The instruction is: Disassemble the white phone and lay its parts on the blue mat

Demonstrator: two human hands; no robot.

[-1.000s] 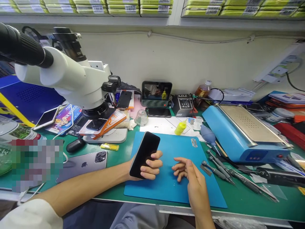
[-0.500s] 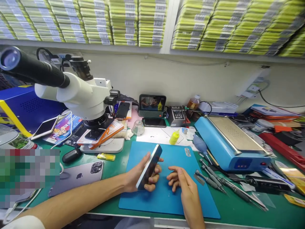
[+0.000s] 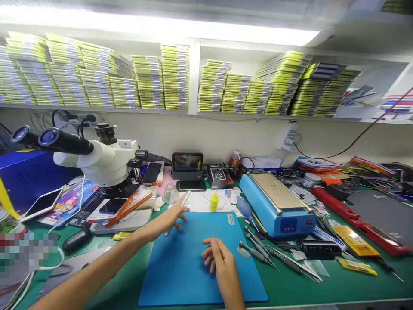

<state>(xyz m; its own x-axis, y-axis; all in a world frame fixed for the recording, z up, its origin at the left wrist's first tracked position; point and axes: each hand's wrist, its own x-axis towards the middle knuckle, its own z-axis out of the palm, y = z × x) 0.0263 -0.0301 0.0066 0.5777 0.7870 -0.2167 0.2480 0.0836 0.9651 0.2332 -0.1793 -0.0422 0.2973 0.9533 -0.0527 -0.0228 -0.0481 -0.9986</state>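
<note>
My left hand (image 3: 171,216) reaches over the upper left of the blue mat (image 3: 190,267), gripping a smartphone (image 3: 186,197). The phone is seen almost edge-on; only its slim pale edge shows above and below the hand, and its faces are hidden. My right hand (image 3: 222,265) hovers above the right half of the mat, fingers loosely bent and slightly apart, with nothing in it. A small yellow bottle (image 3: 213,202) stands on white paper just beyond the mat. Several screwdrivers (image 3: 258,249) lie to the right of my right hand.
On the left stands a microscope (image 3: 106,163), with a black case (image 3: 77,240) in front. A blue heating plate machine (image 3: 274,206) and a blue air blower (image 3: 245,207) are on the right. Behind are a small display (image 3: 187,165) and a shelf of yellow packs (image 3: 176,77).
My view has tilted up and swung right. The left hand has moved away from me and left with the phone, turning it edge-on. My right hand keeps its loose bend.
</note>
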